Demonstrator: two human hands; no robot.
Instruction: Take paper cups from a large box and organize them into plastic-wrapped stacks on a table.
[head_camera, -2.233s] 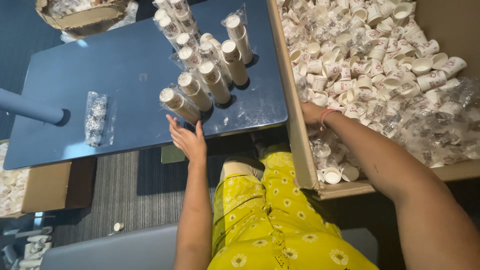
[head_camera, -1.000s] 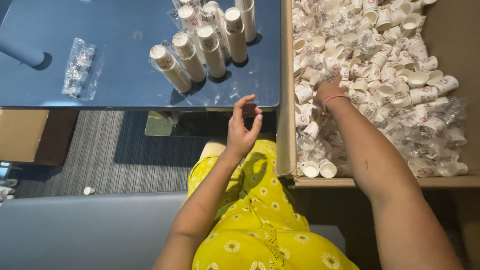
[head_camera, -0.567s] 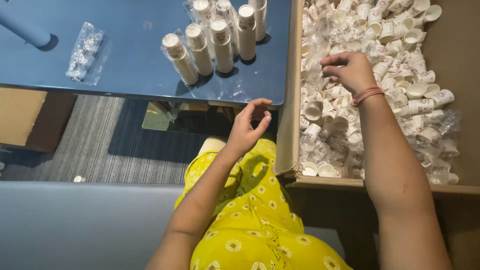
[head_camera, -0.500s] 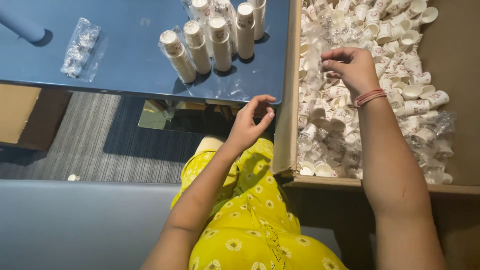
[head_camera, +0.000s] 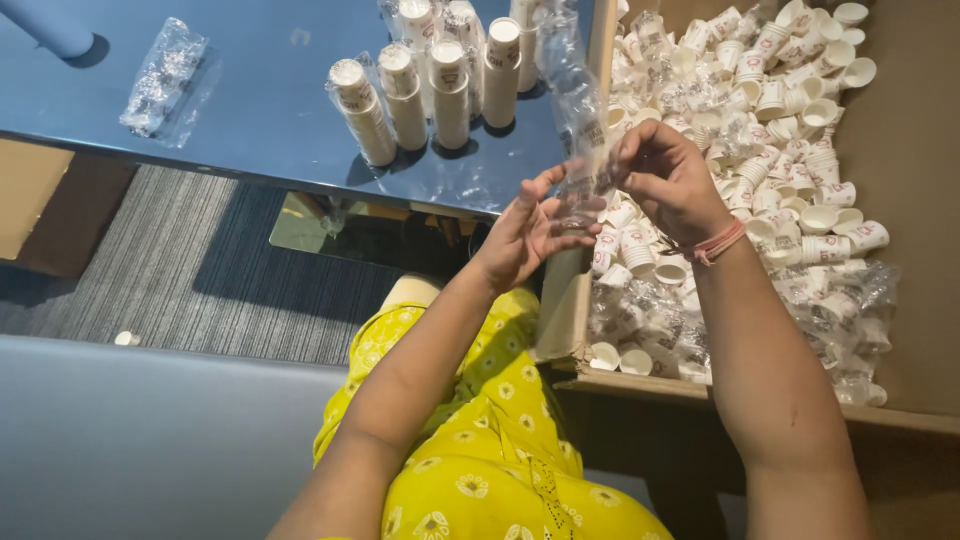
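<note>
Dark blue glossy table (head_camera: 250, 120) fills the upper left, grey striped carpet (head_camera: 180, 280) below it. Since half a second ago both hands rose and met at centre frame over the edge of the cardboard box (head_camera: 905, 200). The left hand (head_camera: 525, 235) and right hand (head_camera: 665, 180) both pinch a clear plastic sleeve (head_camera: 580, 150). Four bagged stacks of paper cups (head_camera: 430, 85) stand at top centre, an empty clear bag (head_camera: 160, 80) upper left, loose white paper cups (head_camera: 790, 110) in the box.
</note>
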